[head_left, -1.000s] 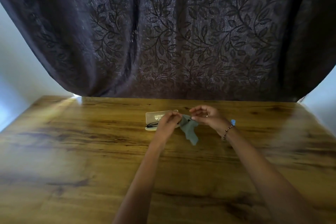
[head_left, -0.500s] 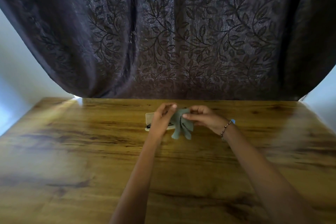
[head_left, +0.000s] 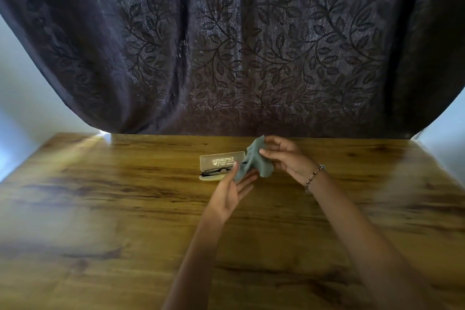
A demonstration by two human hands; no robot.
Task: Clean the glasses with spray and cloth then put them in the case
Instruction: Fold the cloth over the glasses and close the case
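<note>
A beige glasses case lies open on the wooden table, its lid standing up with printed text inside. Black-framed glasses rest in the case's lower half. A grey-green cloth hangs crumpled just right of the case. My right hand pinches the cloth near its top. My left hand is palm up below it, fingers spread, with the cloth's lower end touching the fingertips. No spray bottle is in view.
A dark curtain with a leaf pattern hangs right behind the table's far edge. Pale walls show at both sides. A beaded bracelet sits on my right wrist.
My left hand has let go of the cloth and dropped back toward me, opening palm up. My right hand has lifted the cloth higher and a little to the right.
</note>
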